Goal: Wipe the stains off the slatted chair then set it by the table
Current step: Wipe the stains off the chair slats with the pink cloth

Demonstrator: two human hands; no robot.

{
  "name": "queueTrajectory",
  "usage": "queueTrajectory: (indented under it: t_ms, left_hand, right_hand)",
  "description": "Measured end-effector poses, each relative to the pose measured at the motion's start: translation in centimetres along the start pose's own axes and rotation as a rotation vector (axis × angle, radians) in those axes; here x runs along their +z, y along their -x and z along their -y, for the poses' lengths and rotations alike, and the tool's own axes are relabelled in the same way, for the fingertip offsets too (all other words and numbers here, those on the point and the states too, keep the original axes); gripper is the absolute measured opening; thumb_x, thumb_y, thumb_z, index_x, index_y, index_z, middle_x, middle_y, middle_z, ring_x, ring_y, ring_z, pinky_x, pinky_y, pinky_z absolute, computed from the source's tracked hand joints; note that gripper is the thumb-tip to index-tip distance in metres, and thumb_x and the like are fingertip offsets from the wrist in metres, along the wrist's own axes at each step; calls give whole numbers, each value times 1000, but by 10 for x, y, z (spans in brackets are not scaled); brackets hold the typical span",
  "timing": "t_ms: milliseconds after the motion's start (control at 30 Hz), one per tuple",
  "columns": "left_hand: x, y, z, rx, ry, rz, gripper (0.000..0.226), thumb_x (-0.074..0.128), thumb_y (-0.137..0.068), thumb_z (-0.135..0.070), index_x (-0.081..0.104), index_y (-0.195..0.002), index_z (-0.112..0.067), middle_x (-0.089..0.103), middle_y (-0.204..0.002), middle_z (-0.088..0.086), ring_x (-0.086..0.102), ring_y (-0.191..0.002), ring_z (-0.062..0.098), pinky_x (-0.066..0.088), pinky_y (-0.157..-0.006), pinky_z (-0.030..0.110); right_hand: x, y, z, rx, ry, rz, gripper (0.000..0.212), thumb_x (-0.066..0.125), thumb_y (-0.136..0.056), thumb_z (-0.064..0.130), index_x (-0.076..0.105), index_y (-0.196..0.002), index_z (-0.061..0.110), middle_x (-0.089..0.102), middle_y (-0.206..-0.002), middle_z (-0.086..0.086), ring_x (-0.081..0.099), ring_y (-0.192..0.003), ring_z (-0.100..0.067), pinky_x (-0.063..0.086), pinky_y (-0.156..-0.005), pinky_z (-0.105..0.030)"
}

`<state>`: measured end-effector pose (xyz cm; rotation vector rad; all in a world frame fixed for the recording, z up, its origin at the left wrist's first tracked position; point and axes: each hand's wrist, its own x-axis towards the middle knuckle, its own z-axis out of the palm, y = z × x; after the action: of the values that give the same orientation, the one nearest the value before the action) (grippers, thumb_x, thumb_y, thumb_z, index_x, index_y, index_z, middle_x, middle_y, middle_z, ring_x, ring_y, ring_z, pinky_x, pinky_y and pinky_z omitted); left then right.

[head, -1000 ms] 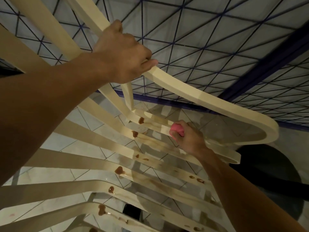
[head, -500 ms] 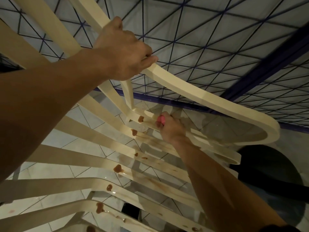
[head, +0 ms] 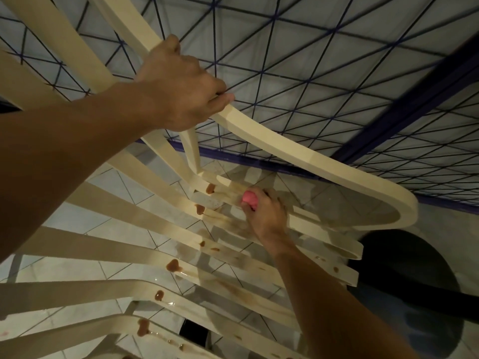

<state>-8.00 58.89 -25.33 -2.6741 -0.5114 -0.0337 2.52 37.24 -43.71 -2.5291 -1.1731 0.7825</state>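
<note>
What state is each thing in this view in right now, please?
Cream slatted chair: stained, partly smeared.
Brown stain blobs: glossy, on several slats.
Small pink wiping wad: pressed against a slat.
Left hand: grips the chair's curved rail.
Right hand: holds the pink wad.

A pink sponge [head: 250, 199] is pressed to a stained slat.
The slatted chair [head: 311, 156] is gripped at its curved rail by the left hand [head: 178, 86]; the sponge is held in the right hand [head: 268, 218]; brown stains [head: 173, 265] are dotted along the nearer slats.

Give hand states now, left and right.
Left hand: closed, gripping the curved rail of the slatted chair.
Right hand: closed, holding a pink wiper against a slat.
</note>
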Motion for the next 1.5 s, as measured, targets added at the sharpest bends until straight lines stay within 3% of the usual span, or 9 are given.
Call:
queueTrajectory:
  t_ms: [367,567,700,800,1000,1133,1267,1367,1500]
  left_hand:
    - [-1,1,0,0,-1,4,41,14,-100,-49,42,-79,-27,47,-63,2,44,-67,24,31,-86,41]
    - [1,0,0,11,-18,-14,41,20,-102,-48,44,-77,-25,46,-61,2,48,-66,25,31,-84,40]
    - [4,-1,1,13,-16,-41,43,20,-103,-48,45,-76,-25,49,-61,2,51,-67,25,31,-83,40]
    - [7,-1,2,25,-39,-65,41,22,-104,-46,44,-77,-25,59,-66,3,57,-71,27,33,-84,40]
    - [9,-2,1,9,-42,-51,49,18,-103,-46,54,-80,-24,63,-69,2,57,-72,27,32,-84,42]
    - [8,-2,0,3,-39,-45,53,16,-103,-45,58,-82,-22,62,-68,2,56,-70,27,31,-84,42]
    - [7,-2,1,25,-45,-14,51,16,-104,-44,59,-88,-21,63,-73,2,56,-74,27,33,-87,42]
    - [5,-2,0,27,-29,-7,53,14,-104,-44,59,-89,-22,64,-76,2,57,-78,27,32,-89,43]
    - [5,-2,0,22,-51,-1,55,12,-103,-45,60,-88,-23,65,-76,1,58,-77,26,32,-88,43]
  right_hand:
    - [11,-12,41,-140,-53,145,45,57,-97,36,50,-139,23,46,-137,-10,44,-124,-36,36,-110,-48]
    - [-3,-9,15,-194,-12,128,44,65,-93,35,55,-137,34,52,-137,-1,51,-121,-31,46,-103,-44]
    - [-12,1,-3,-191,83,89,43,60,-95,30,53,-137,40,49,-140,3,45,-125,-29,38,-107,-45]
    - [-14,7,-4,-189,106,107,50,65,-93,22,52,-139,35,42,-144,1,37,-126,-31,38,-108,-45]
    - [-2,-11,20,-295,-23,107,42,64,-87,4,66,-124,22,54,-130,-3,52,-114,-28,45,-103,-41]
    - [2,-23,29,-358,-89,187,27,61,-91,6,66,-114,20,57,-119,0,56,-106,-20,46,-95,-36]
    - [2,-19,17,-390,35,182,32,53,-95,28,54,-126,34,51,-133,8,50,-122,-21,45,-100,-50]
    - [-1,-12,5,-423,131,196,43,66,-91,25,45,-125,38,45,-138,12,49,-122,-25,51,-97,-48]
    - [-10,-20,3,-409,7,180,53,81,-78,18,57,-122,34,53,-132,10,55,-117,-21,53,-98,-41]
